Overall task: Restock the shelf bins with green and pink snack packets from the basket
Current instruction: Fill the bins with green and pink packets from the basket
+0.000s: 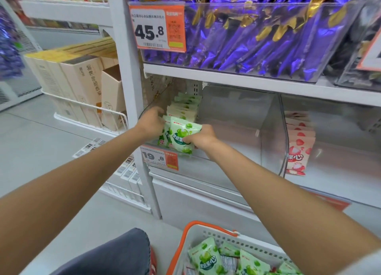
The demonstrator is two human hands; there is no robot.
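A clear shelf bin [237, 142] on the lower shelf holds a row of green snack packets [185, 107] along its left side. My right hand [203, 137] grips a green packet [181, 135] at the front of that row. My left hand [152, 121] presses against the left side of the front packets, fingers curled on them. The neighbouring clear bin to the right holds a row of pink snack packets [299, 146]. Below, a white basket with orange handles [198, 235] holds several more green packets [208, 258].
An upper bin is full of purple foil packets [257, 41], with an orange price tag 45.8 [157, 28]. Another tag, 19.8 [159, 157], hangs under the green bin. Beige boxes [80, 82] stand in a wire rack at left. My knee [115, 254] is beside the basket.
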